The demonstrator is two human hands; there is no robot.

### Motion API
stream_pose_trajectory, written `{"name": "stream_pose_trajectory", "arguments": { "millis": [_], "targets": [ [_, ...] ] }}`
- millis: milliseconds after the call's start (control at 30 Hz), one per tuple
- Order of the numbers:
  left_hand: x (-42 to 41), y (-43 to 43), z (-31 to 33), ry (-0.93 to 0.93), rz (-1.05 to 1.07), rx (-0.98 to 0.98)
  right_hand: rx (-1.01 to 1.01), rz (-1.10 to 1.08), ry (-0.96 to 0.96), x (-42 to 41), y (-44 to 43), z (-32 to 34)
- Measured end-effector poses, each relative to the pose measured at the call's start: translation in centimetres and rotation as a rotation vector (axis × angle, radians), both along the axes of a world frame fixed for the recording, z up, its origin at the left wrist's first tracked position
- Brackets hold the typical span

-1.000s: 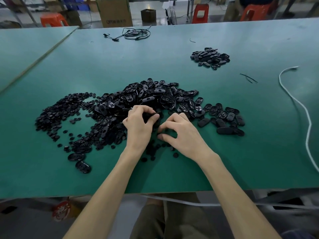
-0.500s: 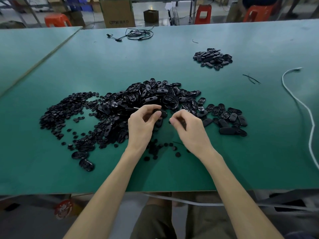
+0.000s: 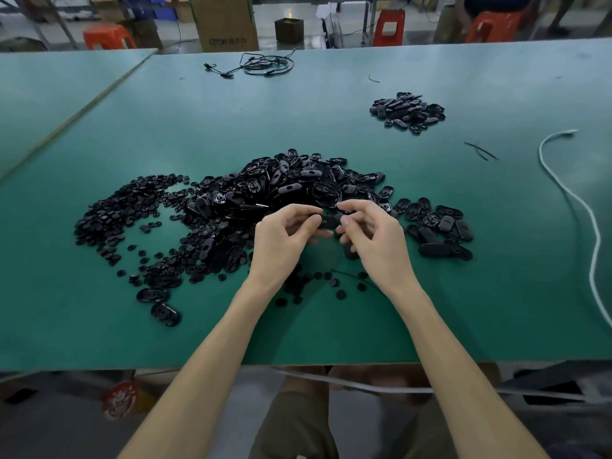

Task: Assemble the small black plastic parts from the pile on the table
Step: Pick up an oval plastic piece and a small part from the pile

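A green table fills the view in a workshop, with orange stools and a cardboard box on the floor beyond its far edge. At the left of the table lies a spread of small round black pieces, thinning into loose scatter toward the near edge, where two oval shells lie apart from the rest. Just right of that spread rises the main pile of black plastic parts, mostly oval shells heaped on one another. In front of the pile, raised a little off the table, the left hand pinches one end of a black oval part between thumb and fingertips; the right hand closes on the other end, and whether it also holds a second, smaller piece cannot be told. A few round pieces lie on the table below the hands. Farther right, a loose row of oval shells trails from the pile. Toward the far right sits a separate smaller heap of black parts, and a white cord curves along the right edge. A coiled black cable lies near the far edge.
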State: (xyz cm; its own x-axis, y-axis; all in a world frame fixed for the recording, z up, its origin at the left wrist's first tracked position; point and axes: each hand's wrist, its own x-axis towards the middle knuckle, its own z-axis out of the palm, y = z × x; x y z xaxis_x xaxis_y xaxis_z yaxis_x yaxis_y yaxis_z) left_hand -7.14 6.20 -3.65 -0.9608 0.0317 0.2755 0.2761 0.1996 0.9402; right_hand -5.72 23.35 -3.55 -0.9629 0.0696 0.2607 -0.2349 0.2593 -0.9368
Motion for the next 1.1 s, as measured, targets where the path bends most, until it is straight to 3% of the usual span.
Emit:
{"name": "stream_pose_trajectory", "arguments": {
  "millis": [467,667,1100],
  "targets": [
    [-0.43,-0.17,-0.50,-0.025,-0.006,0.018,-0.076,-0.002,-0.026,-0.12,0.13,0.04],
    [-0.29,-0.20,-0.30,-0.014,0.002,0.020,-0.006,0.001,-0.022,-0.35,0.27,-0.03],
    [-0.26,-0.28,0.07,0.011,0.007,-0.065,-0.078,0.012,-0.015,-0.30,0.27,0.02]
  ]
}}
